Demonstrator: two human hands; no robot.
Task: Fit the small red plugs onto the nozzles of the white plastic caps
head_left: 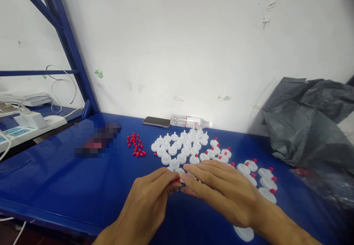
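Note:
My left hand [151,193] is closed, with thumb and forefinger pinching a small red cap [177,180]. Directly across from it, my right hand [221,188] has its long fingers bent together over the thumb. A white round lid [181,172] shows at its fingertips, touching the red cap's side; most of it is hidden by the fingers. Beyond both hands lie several white lids with narrow spouts [172,150], bare of red. Right of them, several white lids with red caps on their spouts [267,182] are spread out. Loose red caps [135,145] are scattered to the left.
A phone [156,122] and a clear plastic bottle [190,121] lie along the wall on the blue table [55,186]. At right sits a dark plastic bag [306,119]. A power strip [33,127] with cables is at far left, beside a blue metal frame [70,42].

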